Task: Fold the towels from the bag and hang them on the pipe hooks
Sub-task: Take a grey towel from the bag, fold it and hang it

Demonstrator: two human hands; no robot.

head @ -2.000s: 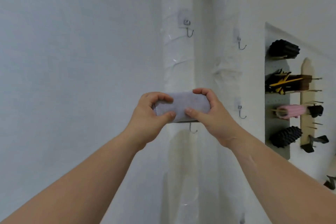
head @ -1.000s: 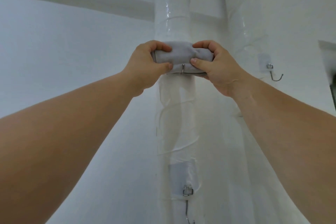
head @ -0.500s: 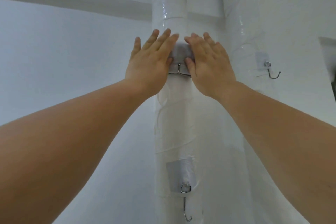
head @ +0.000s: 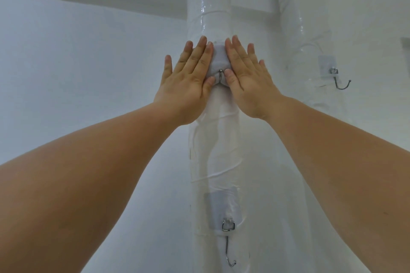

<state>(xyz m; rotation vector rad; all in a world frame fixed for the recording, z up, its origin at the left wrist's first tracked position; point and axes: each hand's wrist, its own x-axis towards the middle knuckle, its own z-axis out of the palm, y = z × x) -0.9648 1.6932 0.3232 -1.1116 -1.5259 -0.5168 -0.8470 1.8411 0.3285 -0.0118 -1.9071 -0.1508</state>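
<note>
Towel [head: 218,60] on the upper hook [head: 220,76].
Grip released: my left hand [head: 188,80] and right hand [head: 246,77] now press it to the pipe [head: 213,139], fingers [head: 200,47] straight. Looks hung.

We no longer grip the towel [head: 218,60] with curled fingers: our left hand [head: 188,82] and right hand [head: 246,77] now lie flat, fingers straight, pressing it against the pipe [head: 215,6] from either side. Two seconds ago we held the towel in the air lower down; now it sits on the upper hook [head: 220,76], whose metal tip shows between our thumbs. The lower hook [head: 229,248] now lies well below our hands.
</note>
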